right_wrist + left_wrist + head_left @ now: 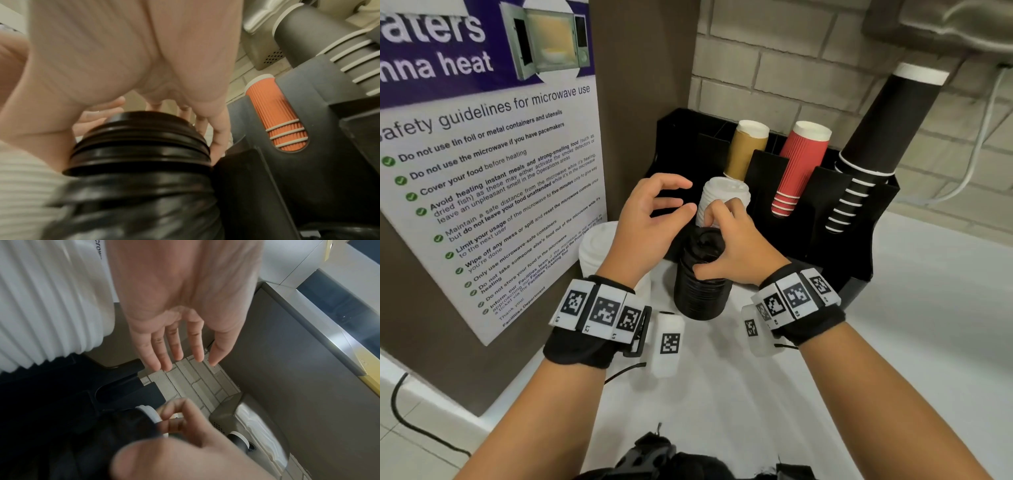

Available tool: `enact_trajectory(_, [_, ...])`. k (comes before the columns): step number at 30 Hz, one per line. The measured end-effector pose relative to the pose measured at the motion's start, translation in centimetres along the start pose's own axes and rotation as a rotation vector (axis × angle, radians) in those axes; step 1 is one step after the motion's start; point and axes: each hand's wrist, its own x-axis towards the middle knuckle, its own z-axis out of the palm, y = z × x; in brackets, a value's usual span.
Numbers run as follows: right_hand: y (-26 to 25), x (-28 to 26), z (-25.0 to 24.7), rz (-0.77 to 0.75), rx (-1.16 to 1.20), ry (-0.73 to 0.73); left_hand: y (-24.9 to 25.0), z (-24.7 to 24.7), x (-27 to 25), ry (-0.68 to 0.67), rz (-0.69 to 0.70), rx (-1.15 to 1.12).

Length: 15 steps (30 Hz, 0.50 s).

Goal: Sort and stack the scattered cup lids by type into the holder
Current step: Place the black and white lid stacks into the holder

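A tall stack of black lids (702,284) stands upright on the white counter (893,308), just in front of the black holder (859,240). The right hand (739,246) sits over the top of this stack: its thumb lies against the stack's near side, and its fingers curl down behind the top lid, touching a stack of white lids (724,197) that stands in the holder directly behind the black stack. Whether those fingers pinch a white lid or only touch it cannot be told; from the right wrist view the fingers hang down past the black stack's far edge.

The left hand (650,222) hovers to the left of the black stack, holding nothing, fingers loosely spread and slightly bent, thumb apart from them. In the left wrist view its fingers (164,345) are nearly straight and clear of everything.

A second stack of white lids (599,246) stands on the counter to the left of the black stack, partly hidden behind the left wrist.

Behind the black stack, the holder's slots carry leaning sleeves of cups: brown cups (744,150), then red ribbed cups (799,168) to the right, then tall black cups (876,137) furthest right. A microwave safety poster (493,192) hangs on the panel well to the left of the black stack.
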Motion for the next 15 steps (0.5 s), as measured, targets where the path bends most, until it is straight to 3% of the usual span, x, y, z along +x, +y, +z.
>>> enact_trajectory(3, [-0.4,-0.4,-1.5,-0.005,0.122,0.169,-0.1,0.1,-0.1,0.025,0.026,-0.016])
enact_trajectory(6, [-0.7,-1.2,-3.2,0.011,0.338,0.324,-0.5,0.3,-0.2,-0.148,-0.016,-0.041])
enact_trajectory(10, [-1.5,-2.6,-3.6,0.044,0.693,0.259,-1.0,1.1,-0.4,-0.388,-0.076,-0.098])
enact_trajectory(15, [-1.4,-3.2,-3.8,0.027,0.775,0.170,-1.1,2.2,-0.9,-0.348,-0.057,-0.220])
